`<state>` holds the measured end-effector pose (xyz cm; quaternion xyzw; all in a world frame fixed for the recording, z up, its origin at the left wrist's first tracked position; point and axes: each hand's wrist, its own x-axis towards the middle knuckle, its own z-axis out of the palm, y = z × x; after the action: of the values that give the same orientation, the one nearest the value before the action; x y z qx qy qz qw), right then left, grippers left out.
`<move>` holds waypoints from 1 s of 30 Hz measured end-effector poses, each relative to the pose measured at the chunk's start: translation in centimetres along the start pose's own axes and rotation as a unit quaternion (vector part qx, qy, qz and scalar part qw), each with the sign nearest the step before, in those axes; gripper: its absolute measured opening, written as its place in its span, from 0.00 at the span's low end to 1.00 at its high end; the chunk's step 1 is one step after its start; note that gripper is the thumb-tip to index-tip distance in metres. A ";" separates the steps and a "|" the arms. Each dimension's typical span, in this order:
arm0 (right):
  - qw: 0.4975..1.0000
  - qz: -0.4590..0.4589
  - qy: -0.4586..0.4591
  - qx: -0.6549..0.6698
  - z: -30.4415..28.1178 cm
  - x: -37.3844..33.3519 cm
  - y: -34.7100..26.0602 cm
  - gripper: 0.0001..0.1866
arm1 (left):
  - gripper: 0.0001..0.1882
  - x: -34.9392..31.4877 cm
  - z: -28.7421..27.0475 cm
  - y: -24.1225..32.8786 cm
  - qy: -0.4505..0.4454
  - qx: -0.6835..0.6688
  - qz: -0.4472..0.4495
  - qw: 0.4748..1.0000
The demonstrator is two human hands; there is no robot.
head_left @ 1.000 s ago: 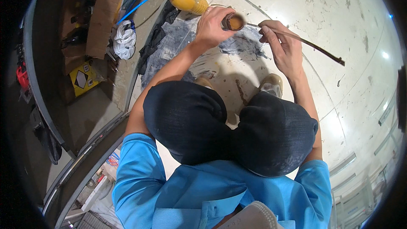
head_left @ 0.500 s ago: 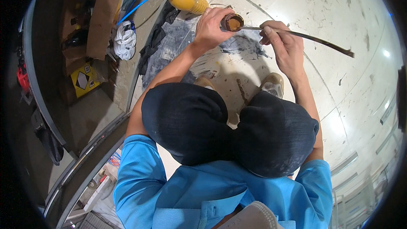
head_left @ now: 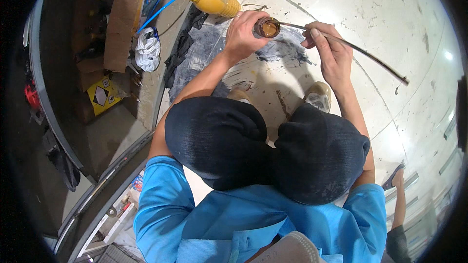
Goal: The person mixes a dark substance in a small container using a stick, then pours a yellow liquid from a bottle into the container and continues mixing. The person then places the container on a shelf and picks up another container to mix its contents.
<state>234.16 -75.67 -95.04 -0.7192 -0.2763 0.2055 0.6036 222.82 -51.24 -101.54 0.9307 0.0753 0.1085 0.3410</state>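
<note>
At twelve o'clock, left hand (head_left: 243, 34) grips a jar (head_left: 277, 33) that tilting could spill; at two, right hand (head_left: 334, 52) pinches a stick (head_left: 370, 56).

My left hand (head_left: 242, 34) has got a small brown jar (head_left: 258, 27) tipped so you can see the brownish-yellow stuff inside, and the right hand (head_left: 334, 53) is pinching a thin dark rod (head_left: 373, 58), one end by the jar's mouth. Yellow-capped bottle (head_left: 217, 1) is just beside the left hand, near the floor's (head_left: 375, 24) left edge.
</note>
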 end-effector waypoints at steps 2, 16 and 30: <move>1.000 0.021 -0.017 0.004 -0.1 -0.1 0.2 0.15 | 0.30 0.0 0.0 -0.1 -0.004 0.002 -0.003 1.000; 0.998 0.032 0.017 0.045 0.3 -0.3 0.3 0.17 | 0.31 -0.2 0.2 -0.4 0.011 -0.002 0.037 0.999; 0.999 0.040 0.007 0.027 1.8 1.3 0.6 0.14 | 0.31 -0.9 0.8 -1.5 0.044 -0.016 0.012 0.999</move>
<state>234.08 -73.53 -95.89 -0.7144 -0.2370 0.2316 0.6163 222.02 -50.77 -103.27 0.9203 0.0769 0.1546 0.3510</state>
